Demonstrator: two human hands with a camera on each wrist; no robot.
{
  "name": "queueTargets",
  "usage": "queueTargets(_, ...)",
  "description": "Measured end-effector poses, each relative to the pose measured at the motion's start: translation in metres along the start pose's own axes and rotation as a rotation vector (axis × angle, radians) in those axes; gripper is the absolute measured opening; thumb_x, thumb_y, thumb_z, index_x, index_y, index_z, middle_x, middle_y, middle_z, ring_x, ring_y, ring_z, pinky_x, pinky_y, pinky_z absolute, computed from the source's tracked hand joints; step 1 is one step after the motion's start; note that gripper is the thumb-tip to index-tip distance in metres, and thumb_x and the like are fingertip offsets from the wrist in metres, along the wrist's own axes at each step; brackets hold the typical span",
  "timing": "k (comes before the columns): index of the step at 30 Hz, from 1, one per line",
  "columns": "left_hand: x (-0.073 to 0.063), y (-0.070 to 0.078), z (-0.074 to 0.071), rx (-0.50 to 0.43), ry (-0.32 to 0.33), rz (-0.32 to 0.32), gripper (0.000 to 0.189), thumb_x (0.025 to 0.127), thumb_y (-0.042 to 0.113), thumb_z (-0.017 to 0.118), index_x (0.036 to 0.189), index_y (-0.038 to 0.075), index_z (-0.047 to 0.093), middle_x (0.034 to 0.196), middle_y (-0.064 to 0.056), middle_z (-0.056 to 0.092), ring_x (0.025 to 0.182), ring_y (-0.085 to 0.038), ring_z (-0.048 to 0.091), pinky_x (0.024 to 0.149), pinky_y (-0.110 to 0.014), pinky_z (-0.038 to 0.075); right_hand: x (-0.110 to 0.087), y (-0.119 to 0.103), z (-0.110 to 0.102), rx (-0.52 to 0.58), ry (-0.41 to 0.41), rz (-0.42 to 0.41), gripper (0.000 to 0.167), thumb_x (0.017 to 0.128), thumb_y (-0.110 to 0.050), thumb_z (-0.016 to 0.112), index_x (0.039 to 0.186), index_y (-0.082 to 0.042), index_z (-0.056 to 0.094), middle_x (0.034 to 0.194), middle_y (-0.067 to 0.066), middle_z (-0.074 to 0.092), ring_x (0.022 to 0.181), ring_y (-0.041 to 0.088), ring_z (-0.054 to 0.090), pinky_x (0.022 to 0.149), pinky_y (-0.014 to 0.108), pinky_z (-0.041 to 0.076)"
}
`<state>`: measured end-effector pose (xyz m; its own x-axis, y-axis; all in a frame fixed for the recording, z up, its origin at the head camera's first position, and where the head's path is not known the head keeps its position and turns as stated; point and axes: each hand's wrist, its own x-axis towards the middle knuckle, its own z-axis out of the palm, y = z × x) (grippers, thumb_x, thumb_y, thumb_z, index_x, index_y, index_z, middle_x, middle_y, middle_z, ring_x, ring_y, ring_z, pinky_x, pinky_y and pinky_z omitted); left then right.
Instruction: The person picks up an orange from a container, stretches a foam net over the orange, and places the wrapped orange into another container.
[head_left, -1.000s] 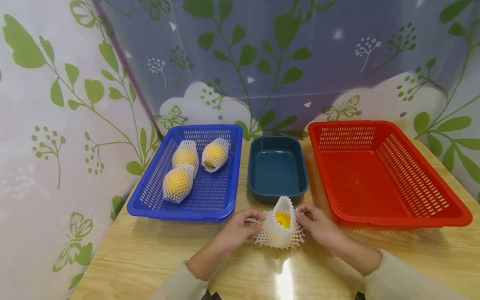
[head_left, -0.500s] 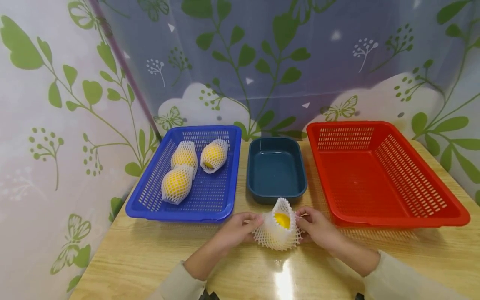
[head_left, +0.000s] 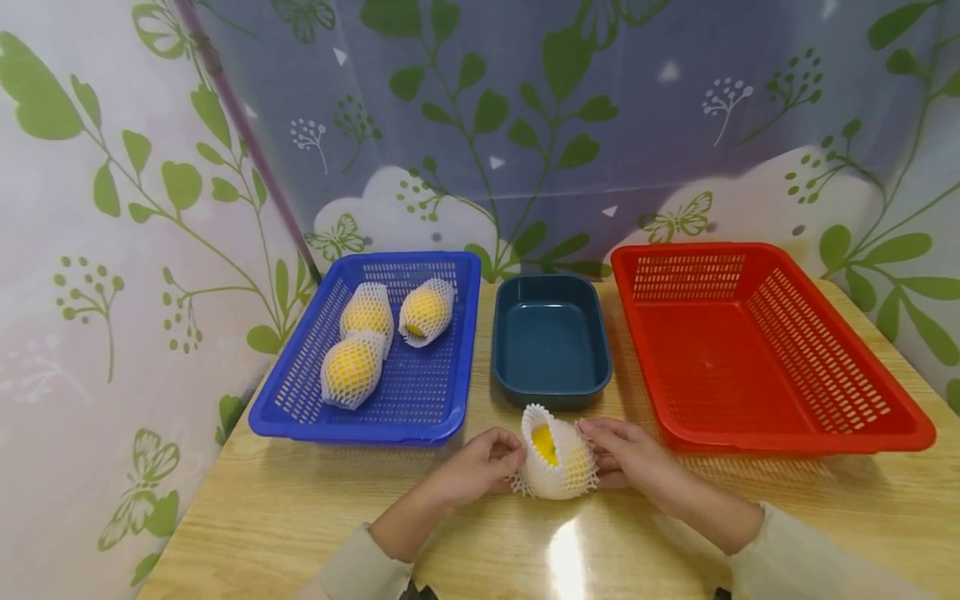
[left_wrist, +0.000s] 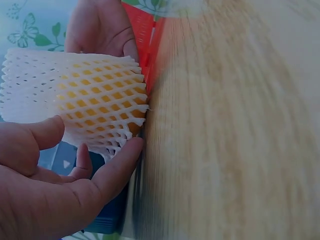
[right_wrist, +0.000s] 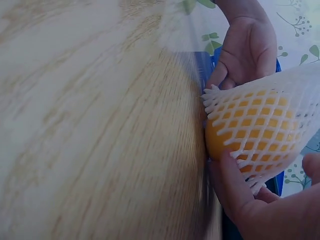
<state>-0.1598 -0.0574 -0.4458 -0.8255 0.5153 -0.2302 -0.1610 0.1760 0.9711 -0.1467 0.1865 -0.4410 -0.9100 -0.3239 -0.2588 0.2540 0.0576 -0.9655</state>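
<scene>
A yellow fruit (head_left: 576, 468) in a white foam net sleeve (head_left: 551, 482) sits on the table between both hands, the sleeve's open upper end tilted to the left. At its left side my left hand (head_left: 480, 465) holds the netting; in the left wrist view its thumb (left_wrist: 50, 131) lies against the mesh and a fingertip (left_wrist: 132, 147) is at the frayed lower edge. From the right, my right hand (head_left: 630, 457) grips the wrapped fruit. In the right wrist view, its fingertips (right_wrist: 230, 162) press the bare yellow bottom beside the sleeve's edge.
At the back left stands a blue basket (head_left: 360, 433) with 3 netted yellow fruits (head_left: 352, 371). A dark teal tub (head_left: 551, 392) is right behind my hands. To the right is a large red basket (head_left: 795, 442). A patterned curtain (head_left: 525, 192) hangs behind the table (head_left: 480, 558).
The netted fruit has turned so its open end leans left. Its flared lower edge now lies closer round the fruit. My right hand has shifted slightly left, following the fruit's side.
</scene>
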Motion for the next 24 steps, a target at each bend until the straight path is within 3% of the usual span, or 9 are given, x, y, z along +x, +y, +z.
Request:
queueTargets(11,0.003,-0.005,0.002,-0.151,-0.025,0.012,0.016,0.102,0.011,0.048,0.112,0.001,0.04,0.106,-0.011,0.055,0.089,-0.015,0.056,0.088,-0.037,0.053,0.0,0.003,-0.002,0.011,-0.087,0.008,0.066,0.101,-0.033,0.052,0.144,0.012,0.027,0.106,0.013,0.067,0.091,0.022,0.069,0.081,0.037,0.057)
queueTargets(18,0.003,-0.003,0.002,-0.264,-0.037,0.026,0.015,0.103,0.014,0.047,0.113,0.005,0.041,0.107,-0.009,0.057,0.094,-0.017,0.059,0.092,-0.044,0.052,-0.001,-0.001,-0.003,0.027,-0.102,-0.035,0.063,0.103,-0.033,0.049,0.143,0.011,0.03,0.108,0.011,0.066,0.092,0.022,0.068,0.082,0.039,0.056)
queueTargets(24,0.003,0.004,0.004,-0.362,-0.053,0.026,0.018,0.102,0.025,0.05,0.11,0.011,0.041,0.112,-0.012,0.059,0.102,-0.025,0.062,0.094,-0.046,0.05,-0.005,-0.01,-0.002,0.066,-0.119,-0.066,0.065,0.104,-0.035,0.043,0.144,0.012,0.025,0.113,0.007,0.063,0.097,0.019,0.066,0.087,0.035,0.055)
